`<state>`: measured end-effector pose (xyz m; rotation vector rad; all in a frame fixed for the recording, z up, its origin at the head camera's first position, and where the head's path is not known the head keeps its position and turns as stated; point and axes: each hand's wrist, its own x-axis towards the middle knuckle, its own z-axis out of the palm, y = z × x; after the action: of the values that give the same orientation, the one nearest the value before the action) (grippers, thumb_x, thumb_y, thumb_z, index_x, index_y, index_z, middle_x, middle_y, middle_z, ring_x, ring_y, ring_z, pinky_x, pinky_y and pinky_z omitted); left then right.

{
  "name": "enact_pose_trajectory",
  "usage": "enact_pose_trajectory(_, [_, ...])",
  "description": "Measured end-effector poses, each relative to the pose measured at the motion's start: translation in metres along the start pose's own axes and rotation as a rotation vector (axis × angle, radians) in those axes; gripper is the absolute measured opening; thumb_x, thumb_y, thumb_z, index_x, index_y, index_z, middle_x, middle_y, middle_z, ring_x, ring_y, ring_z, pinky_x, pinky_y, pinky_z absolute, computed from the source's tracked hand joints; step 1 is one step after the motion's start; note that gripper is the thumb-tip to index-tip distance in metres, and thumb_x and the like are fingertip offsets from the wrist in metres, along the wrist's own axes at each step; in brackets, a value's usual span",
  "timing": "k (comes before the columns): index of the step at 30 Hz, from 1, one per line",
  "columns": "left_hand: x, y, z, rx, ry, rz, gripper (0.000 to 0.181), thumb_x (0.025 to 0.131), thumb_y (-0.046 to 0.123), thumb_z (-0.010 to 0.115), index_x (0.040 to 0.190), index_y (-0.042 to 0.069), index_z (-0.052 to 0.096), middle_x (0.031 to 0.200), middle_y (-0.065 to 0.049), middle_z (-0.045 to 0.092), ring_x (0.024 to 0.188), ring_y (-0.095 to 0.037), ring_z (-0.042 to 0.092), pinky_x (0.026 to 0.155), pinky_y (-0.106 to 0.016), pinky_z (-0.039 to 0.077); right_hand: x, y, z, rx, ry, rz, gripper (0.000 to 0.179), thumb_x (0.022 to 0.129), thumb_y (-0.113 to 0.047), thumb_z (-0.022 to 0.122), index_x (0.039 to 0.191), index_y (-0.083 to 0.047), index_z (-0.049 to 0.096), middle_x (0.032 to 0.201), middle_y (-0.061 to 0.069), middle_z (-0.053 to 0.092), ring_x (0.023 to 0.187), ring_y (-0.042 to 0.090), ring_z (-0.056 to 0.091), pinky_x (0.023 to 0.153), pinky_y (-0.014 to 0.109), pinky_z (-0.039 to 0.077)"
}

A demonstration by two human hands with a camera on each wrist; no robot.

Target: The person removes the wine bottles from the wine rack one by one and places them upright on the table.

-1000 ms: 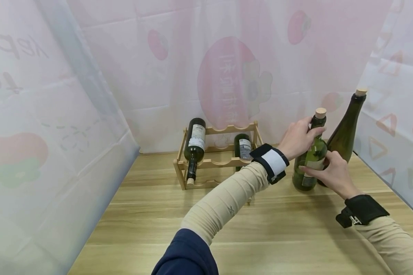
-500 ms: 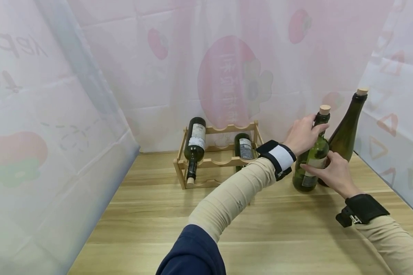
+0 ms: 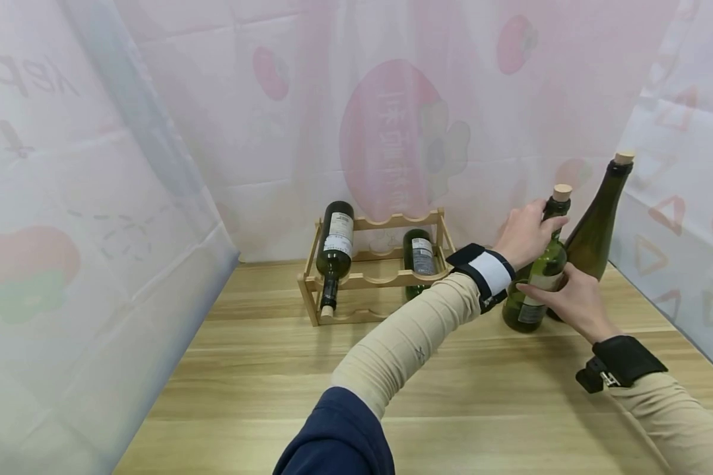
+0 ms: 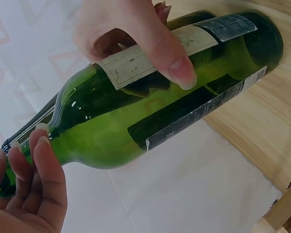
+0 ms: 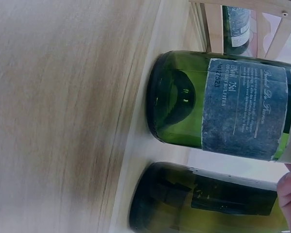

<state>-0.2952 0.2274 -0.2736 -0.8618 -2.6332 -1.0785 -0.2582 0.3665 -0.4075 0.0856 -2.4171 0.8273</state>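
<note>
A corked green wine bottle [image 3: 518,309] leans with its neck to the right in the head view. My left hand [image 3: 524,232] grips its neck just under the cork [image 3: 562,192]. Lower down, my right hand [image 3: 575,303] holds the body by the label, its thumb across the glass; in the left wrist view that thumb [image 4: 177,68] presses beside the cream label [image 4: 131,65]. The right wrist view shows the bottle's base and grey back label [image 5: 245,109]. Whether the base touches the table cannot be told. Right behind stands a taller corked bottle [image 3: 595,227], partly hidden.
A wooden wine rack [image 3: 380,282] stands left of the hands. One dark wine bottle [image 3: 335,241] lies on its upper left, neck toward me. Another green bottle [image 3: 418,254] lies lower right, partly behind my left forearm. Printed curtains [image 3: 273,158] enclose the wooden table [image 3: 261,396].
My left hand has shifted slightly right, and the neck of the bottle has tipped a little right with it. The right hand keeps nearly the same place on the body.
</note>
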Motion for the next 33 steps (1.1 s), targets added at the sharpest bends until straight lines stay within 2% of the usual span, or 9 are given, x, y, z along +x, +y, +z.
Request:
enact_pose_trajectory(3, [0.002, 0.0, 0.002, 0.007, 0.001, -0.009, 0.027, 0.098, 0.04, 0.054, 0.114, 0.02, 0.059, 0.097, 0.009, 0.067, 0.071, -0.002, 0.058, 0.054, -0.015, 0.043, 0.001, 0.0, 0.001, 0.002, -0.003, 0.001, 0.056, 0.074, -0.036, 0.082, 0.11, 0.0, 0.06, 0.088, 0.02, 0.067, 0.078, 0.028, 0.063, 0.058, 0.02, 0.041])
enact_pose_trajectory(5, [0.004, -0.001, 0.003, 0.019, 0.007, -0.013, 0.027, 0.098, 0.04, 0.054, 0.114, 0.02, 0.059, 0.097, 0.009, 0.067, 0.071, -0.002, 0.059, 0.054, -0.015, 0.044, 0.001, 0.0, 0.001, -0.001, -0.008, 0.003, 0.056, 0.075, -0.037, 0.082, 0.11, 0.001, 0.059, 0.088, 0.021, 0.067, 0.079, 0.032, 0.063, 0.058, 0.02, 0.042])
enact_pose_trajectory(11, [0.01, -0.002, 0.005, 0.03, 0.025, -0.041, 0.026, 0.098, 0.04, 0.054, 0.113, 0.021, 0.058, 0.096, 0.009, 0.068, 0.077, -0.002, 0.063, 0.058, -0.015, 0.045, 0.005, -0.001, 0.002, -0.023, -0.019, 0.025, 0.056, 0.076, -0.039, 0.08, 0.106, 0.002, 0.056, 0.075, 0.016, 0.062, 0.061, 0.014, 0.053, 0.051, 0.023, 0.039])
enact_pose_trajectory(14, [0.014, -0.001, 0.005, 0.035, 0.035, -0.05, 0.025, 0.098, 0.041, 0.053, 0.113, 0.02, 0.058, 0.095, 0.009, 0.068, 0.078, -0.002, 0.063, 0.06, -0.015, 0.046, 0.008, -0.003, 0.003, -0.032, -0.011, 0.028, 0.055, 0.076, -0.04, 0.08, 0.103, 0.001, 0.055, 0.07, 0.014, 0.059, 0.055, 0.011, 0.05, 0.049, 0.024, 0.038])
enact_pose_trajectory(21, [0.021, -0.003, 0.002, 0.045, 0.023, -0.03, 0.029, 0.098, 0.041, 0.052, 0.117, 0.019, 0.057, 0.097, 0.009, 0.066, 0.079, -0.002, 0.062, 0.061, -0.014, 0.046, 0.012, -0.005, 0.003, -0.039, -0.02, 0.039, 0.054, 0.078, -0.04, 0.079, 0.101, 0.001, 0.054, 0.069, 0.013, 0.059, 0.053, 0.01, 0.05, 0.048, 0.024, 0.038])
enact_pose_trajectory(28, [0.019, -0.006, 0.006, 0.054, 0.015, -0.023, 0.032, 0.098, 0.042, 0.051, 0.121, 0.02, 0.057, 0.099, 0.009, 0.067, 0.08, -0.001, 0.063, 0.061, -0.013, 0.045, 0.008, -0.003, 0.004, -0.037, -0.062, 0.076, 0.058, 0.08, -0.044, 0.076, 0.101, 0.004, 0.051, 0.068, 0.014, 0.058, 0.055, 0.015, 0.052, 0.047, 0.024, 0.038])
enact_pose_trajectory(33, [0.018, -0.008, 0.012, 0.034, 0.02, -0.03, 0.031, 0.098, 0.043, 0.051, 0.12, 0.023, 0.057, 0.1, 0.011, 0.068, 0.08, 0.0, 0.062, 0.06, -0.013, 0.045, 0.004, 0.003, 0.008, -0.044, -0.019, 0.055, 0.054, 0.078, -0.04, 0.079, 0.098, 0.002, 0.052, 0.068, 0.014, 0.058, 0.052, 0.009, 0.049, 0.046, 0.024, 0.037])
